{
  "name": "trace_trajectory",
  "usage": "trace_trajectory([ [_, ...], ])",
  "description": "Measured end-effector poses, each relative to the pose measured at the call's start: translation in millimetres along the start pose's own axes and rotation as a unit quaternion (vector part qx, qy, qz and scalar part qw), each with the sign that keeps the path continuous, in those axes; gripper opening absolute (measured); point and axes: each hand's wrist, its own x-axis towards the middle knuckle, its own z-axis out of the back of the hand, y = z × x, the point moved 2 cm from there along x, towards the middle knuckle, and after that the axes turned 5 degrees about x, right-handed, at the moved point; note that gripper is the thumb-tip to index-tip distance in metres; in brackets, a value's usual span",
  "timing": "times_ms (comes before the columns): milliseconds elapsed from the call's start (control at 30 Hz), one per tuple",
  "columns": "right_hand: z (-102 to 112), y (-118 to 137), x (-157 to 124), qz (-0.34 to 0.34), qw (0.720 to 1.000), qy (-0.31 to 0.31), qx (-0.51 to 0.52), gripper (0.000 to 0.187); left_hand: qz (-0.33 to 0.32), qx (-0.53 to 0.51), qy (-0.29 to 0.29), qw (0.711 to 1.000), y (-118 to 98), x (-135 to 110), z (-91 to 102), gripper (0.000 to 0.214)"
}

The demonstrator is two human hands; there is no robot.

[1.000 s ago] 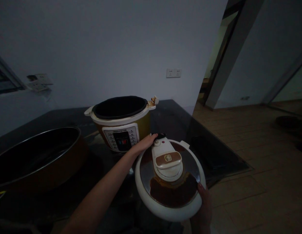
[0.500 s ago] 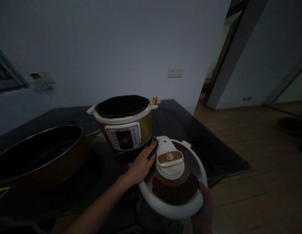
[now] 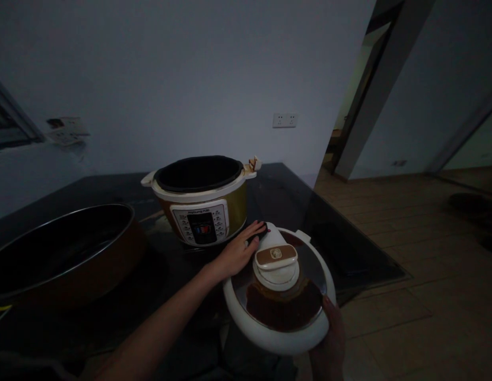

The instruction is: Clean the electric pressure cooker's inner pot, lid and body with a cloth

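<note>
Bench [image 3: 281,188] comes first for size: a dark, glossy top running from the left wall to where the wooden floor begins on the right. On its left part sits a wide, shallow pan [image 3: 59,248], dark inside with a brown wall. Behind the middle stands the cooker [image 3: 202,203], uncovered, its black inner pot showing and its control panel [image 3: 201,225] facing the person.

The lid [image 3: 285,312] is off the cooker. It is held to the right of the cooker and nearer the person, about at the bench's near right corner, top side up and tipped a little toward the camera. The cooker therefore lies up and to the left of the lid, close by but not touching it.

The right hand [image 3: 330,338] grasps the lid's near right rim, thumb on top and the rest underneath, and carries the weight. The left hand [image 3: 238,255] lies flat and released on the far left rim, fingers stretched out. In this dim light it is hard to say whether the fingertips press or only rest. Of the two, the left hand is nearer the cooker.

The lid's pale handle [image 3: 275,262] runs lengthwise from near to far, its far end pointing past the left fingertips toward the cooker's right side.
</note>
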Motion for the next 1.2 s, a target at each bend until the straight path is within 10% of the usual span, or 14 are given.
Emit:
trace_trajectory([
  [533, -1, 1, -1, -0.001, 1.000, -0.004, -0.002, 0.039, 0.174, -0.045, -0.030, 0.983, 56, 88, -17.6, 0.034],
  [933, -4, 3, -6, -0.015, 1.000, 0.009, -0.008, 0.050, 0.069, -0.086, -0.051, 0.993, 22, 32, -7.3, 0.048],
  [1200, -5, 7, -4, 0.025, 0.999, -0.005, -0.031, 0.037, -0.043, -0.012, 0.031, 0.999, 3, -9, -3.2, 0.047],
])
